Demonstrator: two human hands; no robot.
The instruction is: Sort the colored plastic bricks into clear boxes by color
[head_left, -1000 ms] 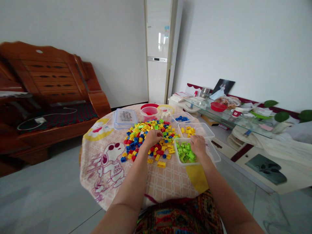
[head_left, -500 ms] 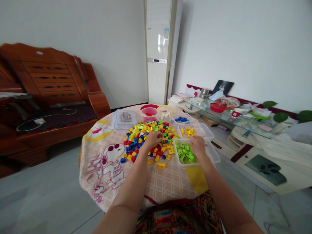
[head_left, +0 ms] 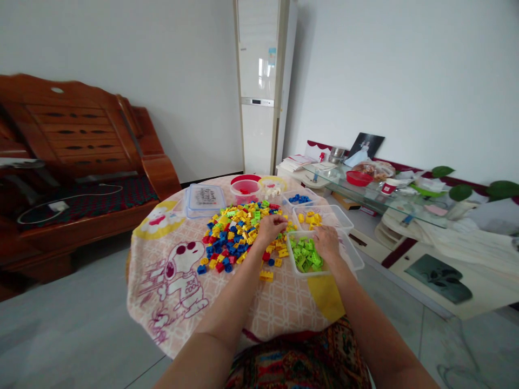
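A heap of mixed toy building bricks (head_left: 231, 235) in yellow, red, blue and green covers the middle of the table. Over the heap's right side is my left hand (head_left: 272, 229), its fingers pinched together; whatever they hold is too small to make out. My right hand (head_left: 326, 243) hangs over the right part of a clear plastic box holding green bricks (head_left: 305, 254). Its fingers are bent and point away from me, and their tips are hard to see. Just behind, yellow bricks (head_left: 310, 220) lie in another clear box (head_left: 338, 216).
Farther back stand a box of blue bricks (head_left: 300, 199), a tub of white bricks (head_left: 272, 192) and a pink-looking tub (head_left: 245, 190) with red pieces. A blue-rimmed lid (head_left: 205, 201) lies at the left. A cluttered glass shelf (head_left: 389, 199) runs along the right.
My left hand has moved right across the heap, toward the box of green bricks. My right hand stays over that box. The whole view has shifted slightly.
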